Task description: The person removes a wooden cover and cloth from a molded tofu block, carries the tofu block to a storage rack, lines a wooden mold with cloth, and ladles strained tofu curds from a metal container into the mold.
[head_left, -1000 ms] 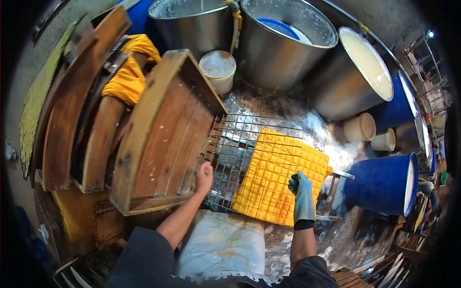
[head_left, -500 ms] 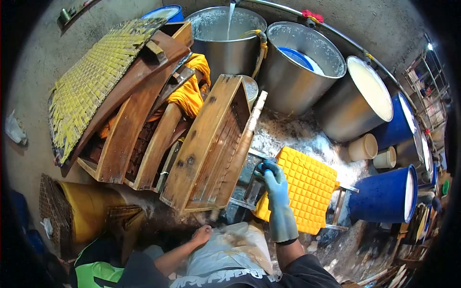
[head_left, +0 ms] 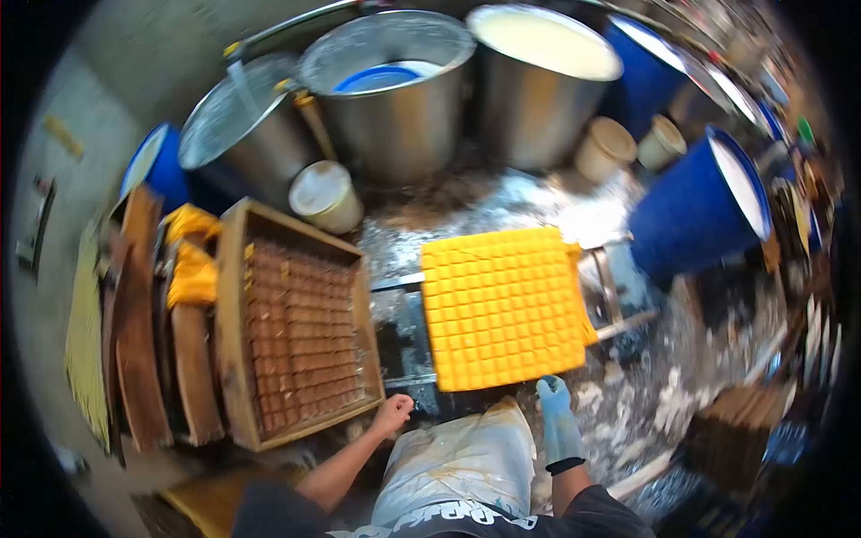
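A thick yellow slab scored into small squares (head_left: 507, 309) lies on a metal rack (head_left: 619, 325) in front of me. My bare left hand (head_left: 393, 414) hovers by the lower right corner of a wooden box with a brown gridded bottom (head_left: 305, 332); its fingers are curled in, and nothing shows in them. My right hand (head_left: 558, 420), in a blue-grey rubber glove, is beside the slab's near right corner with its fingers bent in. I see nothing held there. Whether the glove touches the slab, I cannot tell.
Large metal vats (head_left: 408, 125) line the back, one filled with pale liquid (head_left: 543, 40). A blue barrel (head_left: 695, 211) stands right. More wooden frames (head_left: 193, 359) and an orange cloth (head_left: 193, 264) are at left. A small bucket (head_left: 327, 197) is behind the box. The floor is wet.
My view has swung, so the slab and vats sit further left and the box's gridded bottom faces me. My gloved hand has dropped from in front of the slab to its near edge.
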